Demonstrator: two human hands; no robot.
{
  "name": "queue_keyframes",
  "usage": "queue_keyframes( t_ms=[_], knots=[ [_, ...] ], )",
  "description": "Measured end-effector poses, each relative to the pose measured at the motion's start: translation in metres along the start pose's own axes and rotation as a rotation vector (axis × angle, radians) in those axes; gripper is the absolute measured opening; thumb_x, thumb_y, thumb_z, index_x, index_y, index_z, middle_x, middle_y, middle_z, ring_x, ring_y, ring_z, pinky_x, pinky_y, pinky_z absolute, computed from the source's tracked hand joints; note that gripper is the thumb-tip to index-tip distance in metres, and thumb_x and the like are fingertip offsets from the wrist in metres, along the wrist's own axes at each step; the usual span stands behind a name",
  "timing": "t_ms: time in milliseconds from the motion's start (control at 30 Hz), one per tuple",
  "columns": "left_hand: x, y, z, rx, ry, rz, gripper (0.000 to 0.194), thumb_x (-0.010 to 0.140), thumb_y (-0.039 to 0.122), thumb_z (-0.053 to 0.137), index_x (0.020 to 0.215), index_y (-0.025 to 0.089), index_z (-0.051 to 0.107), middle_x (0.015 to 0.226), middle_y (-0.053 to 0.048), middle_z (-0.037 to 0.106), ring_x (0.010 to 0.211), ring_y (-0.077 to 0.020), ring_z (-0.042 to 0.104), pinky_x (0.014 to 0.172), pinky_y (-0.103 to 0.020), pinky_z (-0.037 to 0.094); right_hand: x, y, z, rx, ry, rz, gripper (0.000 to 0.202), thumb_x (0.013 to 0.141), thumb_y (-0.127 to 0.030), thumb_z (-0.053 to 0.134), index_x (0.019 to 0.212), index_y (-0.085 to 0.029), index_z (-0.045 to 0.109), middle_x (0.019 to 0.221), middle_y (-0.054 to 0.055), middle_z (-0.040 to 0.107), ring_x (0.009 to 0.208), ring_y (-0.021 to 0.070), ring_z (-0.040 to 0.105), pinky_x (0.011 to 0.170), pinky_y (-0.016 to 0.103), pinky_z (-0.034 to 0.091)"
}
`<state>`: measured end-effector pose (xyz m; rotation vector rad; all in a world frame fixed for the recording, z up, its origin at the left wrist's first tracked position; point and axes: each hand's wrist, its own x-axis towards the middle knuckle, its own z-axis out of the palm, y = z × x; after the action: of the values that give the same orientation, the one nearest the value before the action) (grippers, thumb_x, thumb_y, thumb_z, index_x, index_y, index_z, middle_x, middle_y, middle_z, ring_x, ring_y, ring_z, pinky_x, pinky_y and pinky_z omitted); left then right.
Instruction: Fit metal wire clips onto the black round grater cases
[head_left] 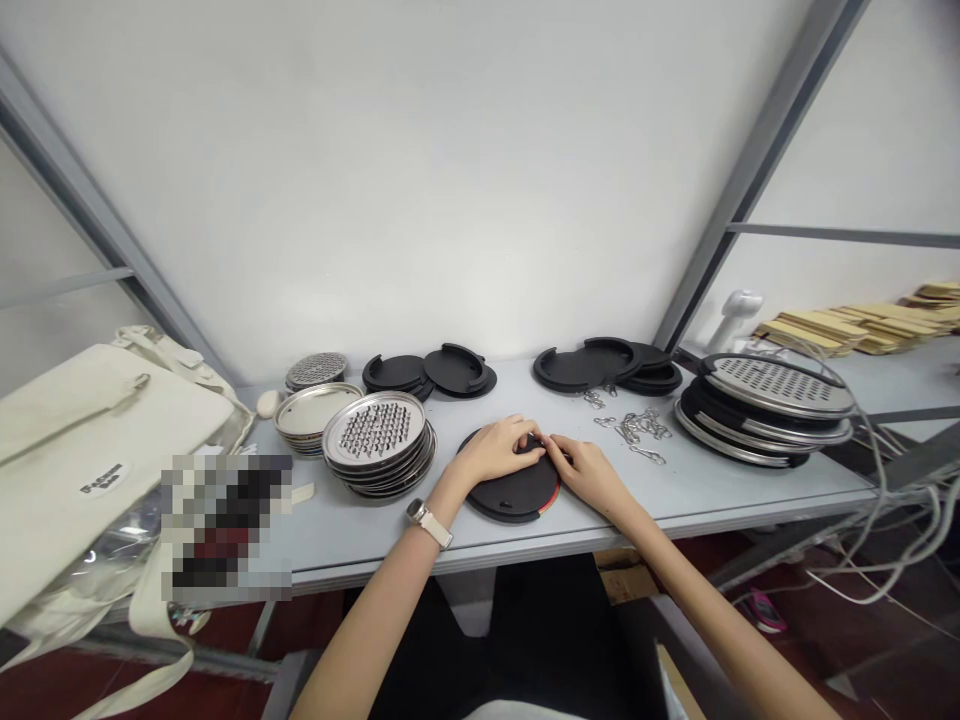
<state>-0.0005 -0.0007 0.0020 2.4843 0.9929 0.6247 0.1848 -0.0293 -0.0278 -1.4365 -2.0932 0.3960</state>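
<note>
A round black disc (510,492) with a red and yellow strip at its right edge lies flat near the table's front edge. My left hand (499,450) rests over its upper part, fingers bent and pressed down near the rim. At the disc's upper right rim, my right hand (581,468) has its fingers together, their tips meeting those of my left hand. What the fingertips hold, if anything, is too small to make out. To the left stands a stack of round metal graters (380,432). Small metal clips (641,427) lie loose to the right.
Black round trays (585,366) and black discs (454,369) lie along the wall. Plates (315,410) are stacked at left beside a cream bag (112,440). A grater pile (780,385) stands at right, with cables (930,540) beyond.
</note>
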Motion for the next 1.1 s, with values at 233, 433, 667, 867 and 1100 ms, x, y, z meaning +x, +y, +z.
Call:
queue_keyframes(
  t_ms=[233, 433, 667, 867, 1100],
  knots=[
    [0.0008, -0.0006, 0.0010, 0.010, -0.002, -0.012, 0.014, 0.085, 0.033, 0.054, 0.093, 0.023, 0.057, 0.080, 0.002, 0.052, 0.069, -0.0134, 0.051, 0.065, -0.026, 0.040, 0.0002, -0.0016, -0.0013, -0.011, -0.004, -0.005, 0.042, 0.096, -0.037, 0.028, 0.080, -0.020, 0.063, 0.070, 0.006, 0.068, 0.061, 0.0188, 0.060, 0.057, 0.026, 0.036],
    [0.0005, -0.0007, 0.0010, 0.009, 0.003, -0.007, 0.014, 0.085, 0.034, 0.053, 0.093, 0.023, 0.057, 0.079, 0.002, 0.051, 0.069, -0.0129, 0.050, 0.064, -0.025, 0.040, 0.0000, -0.0008, -0.0004, -0.013, 0.007, -0.007, 0.041, 0.096, -0.037, 0.029, 0.077, -0.020, 0.061, 0.068, 0.005, 0.067, 0.059, 0.0180, 0.060, 0.057, 0.026, 0.036],
    [0.0001, -0.0005, 0.0007, 0.010, 0.002, -0.001, 0.014, 0.086, 0.033, 0.053, 0.094, 0.023, 0.057, 0.080, 0.002, 0.051, 0.069, -0.0127, 0.049, 0.064, -0.025, 0.040, -0.0003, -0.0012, -0.0005, -0.001, 0.007, -0.002, 0.043, 0.096, -0.039, 0.029, 0.082, -0.020, 0.064, 0.070, 0.005, 0.069, 0.061, 0.0186, 0.061, 0.059, 0.026, 0.037],
    [0.0004, 0.0008, 0.0003, 0.015, 0.001, -0.008, 0.013, 0.085, 0.032, 0.054, 0.094, 0.023, 0.057, 0.081, 0.001, 0.052, 0.070, -0.0133, 0.050, 0.065, -0.025, 0.040, -0.0008, -0.0012, -0.0010, -0.002, -0.002, -0.003, 0.043, 0.097, -0.038, 0.028, 0.085, -0.020, 0.065, 0.072, 0.006, 0.069, 0.062, 0.0192, 0.061, 0.059, 0.026, 0.037],
    [0.0000, -0.0003, 0.0007, 0.018, 0.009, 0.003, 0.013, 0.086, 0.032, 0.053, 0.094, 0.023, 0.056, 0.080, 0.002, 0.051, 0.068, -0.0126, 0.050, 0.064, -0.025, 0.039, -0.0011, -0.0017, -0.0013, -0.002, 0.005, -0.006, 0.042, 0.097, -0.039, 0.028, 0.081, -0.021, 0.062, 0.069, 0.005, 0.067, 0.060, 0.0187, 0.060, 0.058, 0.026, 0.035]
  ],
)
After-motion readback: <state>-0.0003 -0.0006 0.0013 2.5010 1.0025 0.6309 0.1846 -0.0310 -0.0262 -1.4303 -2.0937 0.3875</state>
